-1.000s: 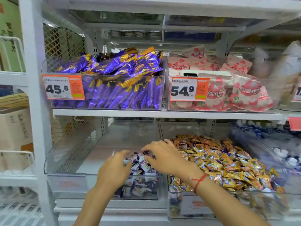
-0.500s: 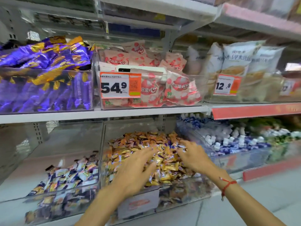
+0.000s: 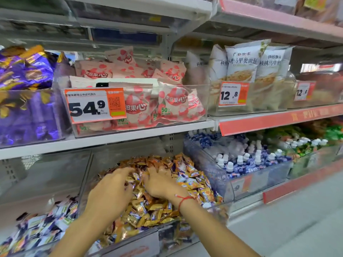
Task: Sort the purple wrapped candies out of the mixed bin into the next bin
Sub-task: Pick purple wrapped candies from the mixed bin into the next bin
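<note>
The mixed bin (image 3: 86, 175) sits on the lower shelf, heaped with gold and orange wrapped candies (image 3: 152, 206). A few purple-and-white wrapped candies (image 3: 181, 174) lie among them. My left hand (image 3: 109, 193) rests on the left side of the heap, its fingers bent over the candies. Close beside it, my right hand (image 3: 161, 182) has its spread fingers dug into the top of the pile. I see nothing plainly held in either hand. To the left stands the neighbouring bin (image 3: 40, 188), with a low layer of purple-and-white candies (image 3: 37, 229) at its front.
Right of the mixed bin is a clear bin of small blue-and-white bottles (image 3: 241, 164). The upper shelf (image 3: 130, 135) carries purple bags (image 3: 24, 80), pink snack packs (image 3: 172, 101) behind a 54.9 price tag (image 3: 94, 106), and pale bread bags (image 3: 241, 71).
Both hands left the left bin of purple-and-white candies and moved right into the mixed bin. They have since drawn close together on the heap. The view swung right.
</note>
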The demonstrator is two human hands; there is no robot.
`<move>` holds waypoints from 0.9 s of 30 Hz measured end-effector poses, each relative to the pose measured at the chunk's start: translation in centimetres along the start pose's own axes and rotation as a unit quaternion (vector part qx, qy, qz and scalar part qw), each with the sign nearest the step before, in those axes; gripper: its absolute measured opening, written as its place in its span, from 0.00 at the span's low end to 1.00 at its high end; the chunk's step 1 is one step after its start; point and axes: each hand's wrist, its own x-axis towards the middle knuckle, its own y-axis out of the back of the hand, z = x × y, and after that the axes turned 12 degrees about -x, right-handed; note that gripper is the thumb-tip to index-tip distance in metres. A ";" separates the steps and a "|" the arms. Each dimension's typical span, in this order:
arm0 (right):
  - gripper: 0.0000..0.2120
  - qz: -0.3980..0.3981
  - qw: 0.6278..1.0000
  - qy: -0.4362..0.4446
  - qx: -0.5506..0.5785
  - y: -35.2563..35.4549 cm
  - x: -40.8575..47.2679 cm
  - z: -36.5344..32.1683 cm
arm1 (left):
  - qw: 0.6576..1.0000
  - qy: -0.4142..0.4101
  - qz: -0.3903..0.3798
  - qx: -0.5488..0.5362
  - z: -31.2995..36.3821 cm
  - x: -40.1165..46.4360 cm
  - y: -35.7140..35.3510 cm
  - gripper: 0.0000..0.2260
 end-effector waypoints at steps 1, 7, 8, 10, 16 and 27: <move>0.27 -0.017 0.999 0.028 0.009 -0.1 0.0 -0.1 | 1.000 0.007 -0.011 -0.008 0.1 0.0 0.1 0.20; 0.24 -0.063 0.971 0.226 0.048 2.3 -5.0 3.4 | 0.986 -0.038 -0.084 -0.140 1.3 2.1 -2.2 0.18; 0.22 -0.064 0.967 0.239 0.063 3.0 -6.0 4.5 | 0.981 -0.061 -0.112 -0.144 1.4 2.5 -3.0 0.18; 0.18 -0.042 0.971 0.219 0.087 4.1 -7.1 7.2 | 0.970 -0.066 -0.204 -0.113 1.7 2.9 -4.3 0.22; 0.13 0.100 0.995 -0.010 0.015 5.0 -2.9 10.8 | 0.966 -0.068 -0.249 0.019 0.1 2.6 -4.3 0.58; 0.05 0.096 0.995 0.010 0.024 3.6 -1.1 7.3 | 0.980 -0.031 -0.176 0.088 -1.4 1.0 -1.1 0.21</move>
